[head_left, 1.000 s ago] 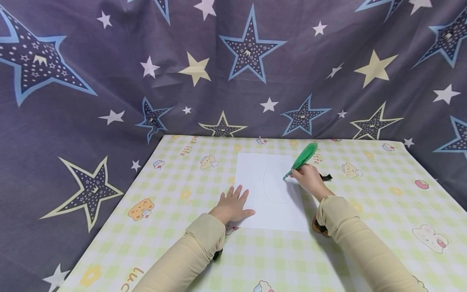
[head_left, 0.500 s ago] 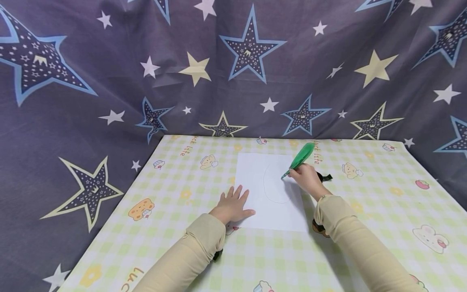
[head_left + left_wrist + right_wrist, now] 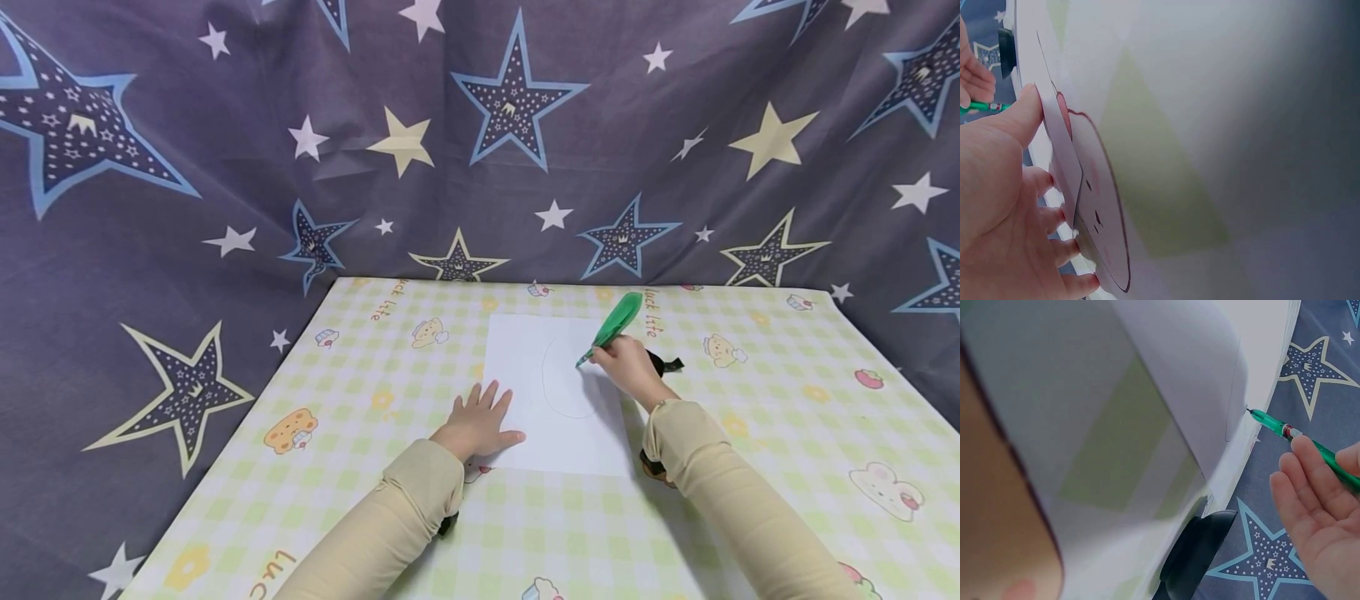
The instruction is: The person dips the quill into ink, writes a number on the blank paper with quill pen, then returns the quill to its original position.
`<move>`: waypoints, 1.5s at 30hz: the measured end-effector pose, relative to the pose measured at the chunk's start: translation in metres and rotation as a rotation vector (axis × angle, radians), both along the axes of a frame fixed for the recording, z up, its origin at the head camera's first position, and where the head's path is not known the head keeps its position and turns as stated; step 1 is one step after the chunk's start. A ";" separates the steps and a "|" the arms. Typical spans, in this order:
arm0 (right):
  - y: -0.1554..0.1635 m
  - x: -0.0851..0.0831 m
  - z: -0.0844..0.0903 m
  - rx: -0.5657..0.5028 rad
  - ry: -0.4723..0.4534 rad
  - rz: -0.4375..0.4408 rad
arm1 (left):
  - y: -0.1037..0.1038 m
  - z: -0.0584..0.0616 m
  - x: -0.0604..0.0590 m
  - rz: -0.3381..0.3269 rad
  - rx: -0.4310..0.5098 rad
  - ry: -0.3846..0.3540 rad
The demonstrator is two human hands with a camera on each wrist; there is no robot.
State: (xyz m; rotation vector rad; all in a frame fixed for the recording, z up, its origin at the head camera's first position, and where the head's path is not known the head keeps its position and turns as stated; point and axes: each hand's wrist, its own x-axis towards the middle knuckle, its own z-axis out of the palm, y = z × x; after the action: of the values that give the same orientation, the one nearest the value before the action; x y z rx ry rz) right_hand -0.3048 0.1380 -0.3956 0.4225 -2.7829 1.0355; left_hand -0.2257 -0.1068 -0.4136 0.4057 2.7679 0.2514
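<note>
Green pen (image 3: 611, 327) slightly leftward on paper (image 3: 525, 367) (right hand (image 3: 628, 367) gripping).

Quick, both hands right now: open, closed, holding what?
Left hand: open, flat on the paper.
Right hand: holding the green pen.

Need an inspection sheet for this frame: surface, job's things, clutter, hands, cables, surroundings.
Surface: table under a yellow-green checked cloth with cartoon prints.
Job's things: white paper sheet lying flat, with a thin curved line drawn on it; green feather pen, tip on the sheet.
Clutter: nothing seen.
Hands: left hand lies flat with spread fingers on the sheet's near left corner; right hand grips the pen.
Cables: nothing seen; only dark wrist straps show.
Surroundings: dark star-print fabric hangs behind and beside the table.
</note>
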 end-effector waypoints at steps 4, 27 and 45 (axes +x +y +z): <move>-0.001 0.000 0.000 -0.002 -0.009 0.000 | 0.000 0.001 0.000 -0.001 -0.003 0.003; -0.007 0.001 0.000 -0.010 -0.045 -0.014 | 0.000 0.000 0.000 0.000 0.003 -0.006; -0.010 0.001 0.001 -0.001 -0.063 -0.014 | 0.000 0.002 0.001 0.005 0.011 -0.012</move>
State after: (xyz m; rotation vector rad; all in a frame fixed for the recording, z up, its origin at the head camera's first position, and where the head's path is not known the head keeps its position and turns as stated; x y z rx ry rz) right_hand -0.3039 0.1277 -0.3948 0.3760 -2.8355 1.0651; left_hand -0.2250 -0.1065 -0.4112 0.3991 2.7574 0.2688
